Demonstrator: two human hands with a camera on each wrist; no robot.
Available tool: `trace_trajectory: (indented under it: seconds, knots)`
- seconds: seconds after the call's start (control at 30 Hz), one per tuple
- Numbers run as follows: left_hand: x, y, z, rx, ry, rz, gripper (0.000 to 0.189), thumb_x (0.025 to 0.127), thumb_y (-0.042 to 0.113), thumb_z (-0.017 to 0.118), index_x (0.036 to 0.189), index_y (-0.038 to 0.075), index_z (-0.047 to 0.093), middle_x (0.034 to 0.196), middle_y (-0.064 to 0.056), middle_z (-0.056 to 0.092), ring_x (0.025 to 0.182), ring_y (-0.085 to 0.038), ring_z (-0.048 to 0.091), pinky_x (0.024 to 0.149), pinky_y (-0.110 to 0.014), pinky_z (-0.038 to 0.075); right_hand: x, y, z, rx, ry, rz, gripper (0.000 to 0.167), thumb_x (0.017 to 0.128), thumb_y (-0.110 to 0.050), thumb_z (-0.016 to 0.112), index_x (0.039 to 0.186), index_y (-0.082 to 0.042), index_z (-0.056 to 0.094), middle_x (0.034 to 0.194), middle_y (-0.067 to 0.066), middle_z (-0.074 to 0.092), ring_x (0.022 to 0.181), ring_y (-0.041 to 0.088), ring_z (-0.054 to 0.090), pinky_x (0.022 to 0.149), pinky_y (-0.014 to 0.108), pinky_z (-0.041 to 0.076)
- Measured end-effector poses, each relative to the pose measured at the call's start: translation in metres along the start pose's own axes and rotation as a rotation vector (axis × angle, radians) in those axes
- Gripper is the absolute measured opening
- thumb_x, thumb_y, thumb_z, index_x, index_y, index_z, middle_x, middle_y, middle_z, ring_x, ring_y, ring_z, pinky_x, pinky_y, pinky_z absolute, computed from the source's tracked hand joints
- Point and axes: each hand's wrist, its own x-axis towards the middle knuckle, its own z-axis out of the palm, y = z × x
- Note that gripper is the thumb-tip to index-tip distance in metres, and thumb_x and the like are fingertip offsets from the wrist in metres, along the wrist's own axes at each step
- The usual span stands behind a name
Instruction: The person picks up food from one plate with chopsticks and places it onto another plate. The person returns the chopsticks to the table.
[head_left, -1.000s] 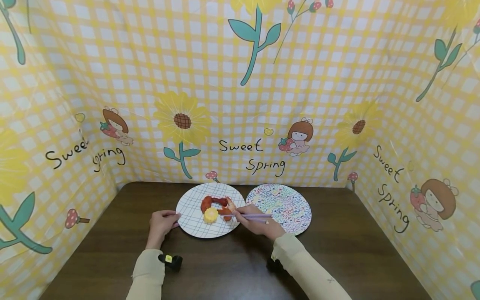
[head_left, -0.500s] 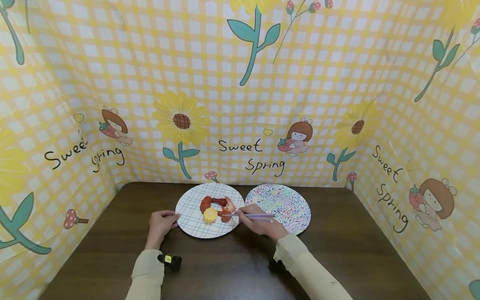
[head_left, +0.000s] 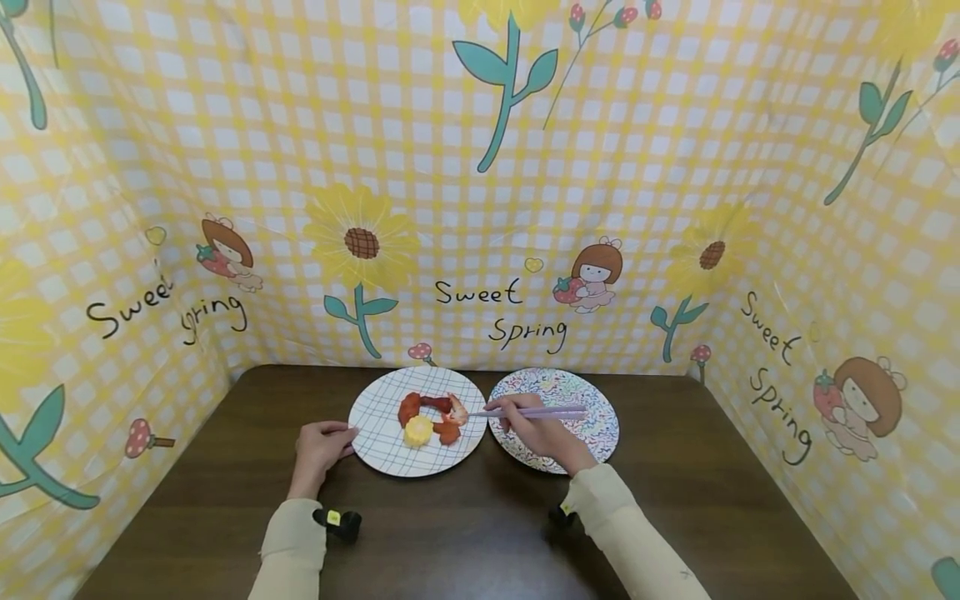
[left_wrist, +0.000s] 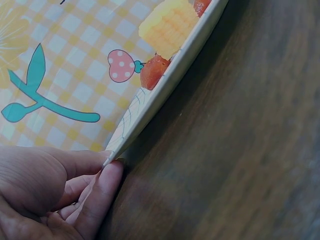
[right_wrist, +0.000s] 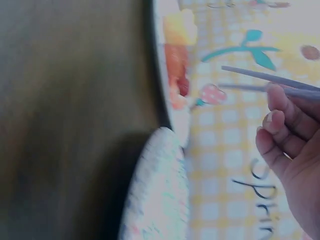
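At the left rim of a white plate with a blue grid (head_left: 378,450), my left hand (head_left: 318,454) pinches the edge, thumb above and a finger beneath in the left wrist view. On that plate lie a yellow corn piece (head_left: 417,431), a shrimp (head_left: 457,409), a reddish-brown drumstick-shaped piece (head_left: 409,408) and an orange-red piece (head_left: 448,434). My right hand (head_left: 540,432) holds purple chopsticks (head_left: 558,412) over the speckled plate (head_left: 596,437). Their tips point left, close to the shrimp in the head view. The right wrist view shows the tips apart with nothing between them.
Both plates stand side by side on a dark wooden table (head_left: 420,533), near its back edge. A yellow checked cloth (head_left: 480,208) with printed flowers and figures encloses the table at the back and sides. Black wrist cameras (head_left: 343,527) sit at the cuffs.
My right hand has moved right and slightly up, drawing the chopstick tips back from beside the corn and orange-red piece towards the plate's right rim. The left hand keeps its place.
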Motion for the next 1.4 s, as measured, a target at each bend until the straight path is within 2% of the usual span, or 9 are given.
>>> trace_trajectory:
  seconds: [0.23, 0.33, 0.43, 0.53, 0.87, 1.0, 1.17, 1.23, 1.4]
  knots:
    - [-0.002, 0.0, -0.002, -0.013, -0.014, 0.001, 0.038, 0.092, 0.006, 0.072, 0.121, -0.016, 0.062, 0.102, -0.022, 0.071, 0.072, -0.008, 0.068, 0.063, -0.02, 0.061, -0.012, -0.01, -0.041, 0.154, 0.049, 0.1, 0.041, 0.102, 0.004, 0.031, 0.119, 0.009, 0.068, 0.087, 0.025, 0.066, 0.081, 0.031, 0.063, 0.077, 0.033, 0.056]
    - [-0.004, -0.001, -0.004, -0.015, -0.018, 0.0, 0.037, 0.093, 0.006, 0.072, 0.12, -0.016, 0.062, 0.101, -0.021, 0.07, 0.073, -0.007, 0.068, 0.063, -0.019, 0.061, -0.018, -0.011, -0.059, 0.204, 0.046, 0.203, 0.041, 0.098, 0.005, 0.031, 0.116, 0.011, 0.068, 0.069, 0.016, 0.061, 0.064, 0.028, 0.06, 0.062, 0.029, 0.055]
    - [-0.004, -0.002, -0.005, -0.014, -0.023, -0.006, 0.037, 0.093, 0.007, 0.071, 0.121, -0.016, 0.062, 0.102, -0.02, 0.07, 0.075, -0.007, 0.067, 0.064, -0.019, 0.061, -0.027, -0.005, -0.074, 0.193, 0.043, 0.311, 0.042, 0.097, 0.002, 0.031, 0.116, 0.009, 0.068, 0.054, 0.0, 0.047, 0.045, 0.014, 0.041, 0.044, 0.023, 0.038]
    - [-0.002, -0.001, -0.006, -0.016, -0.032, -0.004, 0.039, 0.093, 0.008, 0.071, 0.122, -0.017, 0.061, 0.102, -0.02, 0.07, 0.076, -0.008, 0.067, 0.065, -0.019, 0.061, -0.039, 0.006, -0.089, 0.128, 0.064, 0.381, 0.043, 0.095, 0.001, 0.033, 0.117, 0.008, 0.068, 0.051, -0.006, 0.035, 0.043, 0.008, 0.025, 0.04, 0.021, 0.023]
    - [-0.002, -0.002, -0.005, 0.013, -0.016, -0.003, 0.038, 0.094, 0.009, 0.071, 0.121, -0.016, 0.062, 0.105, -0.022, 0.07, 0.075, -0.008, 0.067, 0.065, -0.02, 0.061, -0.085, 0.055, -0.13, -0.18, 0.155, 0.502, 0.033, 0.099, -0.007, 0.046, 0.116, 0.016, 0.064, 0.061, -0.003, 0.043, 0.048, 0.006, 0.035, 0.045, 0.022, 0.03]
    - [-0.003, -0.001, -0.005, 0.005, -0.017, 0.007, 0.038, 0.093, 0.008, 0.072, 0.12, -0.016, 0.062, 0.101, -0.02, 0.07, 0.074, -0.008, 0.067, 0.064, -0.02, 0.061, -0.103, 0.074, -0.14, -0.322, 0.196, 0.547, 0.033, 0.096, -0.01, 0.045, 0.105, 0.015, 0.063, 0.063, 0.007, 0.05, 0.051, 0.015, 0.044, 0.045, 0.028, 0.037]
    - [-0.004, 0.0, -0.004, 0.0, -0.028, 0.004, 0.038, 0.093, 0.008, 0.072, 0.121, -0.017, 0.062, 0.099, -0.018, 0.07, 0.074, -0.008, 0.067, 0.064, -0.021, 0.061, -0.117, 0.087, -0.148, -0.538, 0.164, 0.557, 0.024, 0.092, -0.001, 0.05, 0.102, 0.017, 0.062, 0.085, 0.026, 0.065, 0.072, 0.035, 0.061, 0.065, 0.047, 0.054]
    - [-0.004, 0.001, -0.004, -0.001, -0.034, 0.006, 0.039, 0.093, 0.008, 0.071, 0.121, -0.017, 0.061, 0.099, -0.019, 0.071, 0.074, -0.008, 0.067, 0.065, -0.021, 0.061, -0.119, 0.088, -0.148, -0.604, 0.146, 0.584, 0.019, 0.09, 0.003, 0.053, 0.1, 0.016, 0.063, 0.09, 0.03, 0.067, 0.083, 0.043, 0.062, 0.075, 0.055, 0.054]
    - [-0.002, 0.001, -0.003, -0.009, -0.046, 0.016, 0.039, 0.093, 0.008, 0.072, 0.122, -0.017, 0.061, 0.1, -0.02, 0.071, 0.075, -0.009, 0.068, 0.064, -0.021, 0.061, -0.122, 0.088, -0.145, -0.691, 0.114, 0.694, 0.013, 0.087, 0.007, 0.049, 0.089, 0.011, 0.061, 0.087, 0.028, 0.062, 0.091, 0.048, 0.056, 0.078, 0.059, 0.053]
